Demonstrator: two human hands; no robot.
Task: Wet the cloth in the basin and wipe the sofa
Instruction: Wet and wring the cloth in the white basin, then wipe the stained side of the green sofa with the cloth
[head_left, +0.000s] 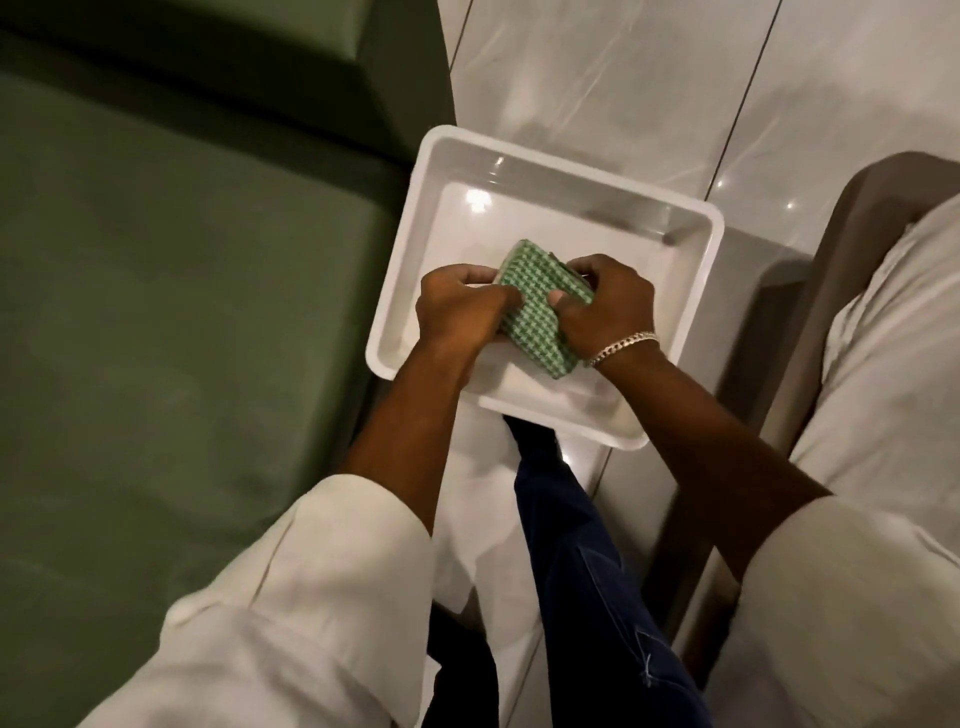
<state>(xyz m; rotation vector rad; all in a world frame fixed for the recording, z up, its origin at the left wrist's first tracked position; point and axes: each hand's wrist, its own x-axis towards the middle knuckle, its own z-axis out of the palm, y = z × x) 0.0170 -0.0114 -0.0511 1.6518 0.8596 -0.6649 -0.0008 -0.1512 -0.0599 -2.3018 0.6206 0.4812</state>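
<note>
A green-and-white checked cloth (540, 312) is bunched up between both my hands over the white rectangular basin (691, 249) on the floor. My left hand (462, 306) grips the cloth's left side with the fingers curled over it. My right hand (608, 306), with a silver bracelet at the wrist, clutches the right side, its thumb pressed into the fabric. The cloth's lower corner hangs down between my wrists. The dark green sofa (182, 286) fills the left of the view, its seat edge touching the basin's left side. Water in the basin is hard to make out.
Glossy white floor tiles (623, 78) stretch beyond the basin. A bed or seat with a pale cover and a brown frame (831, 249) stands on the right. My leg in dark blue trousers (571, 545) is planted just below the basin.
</note>
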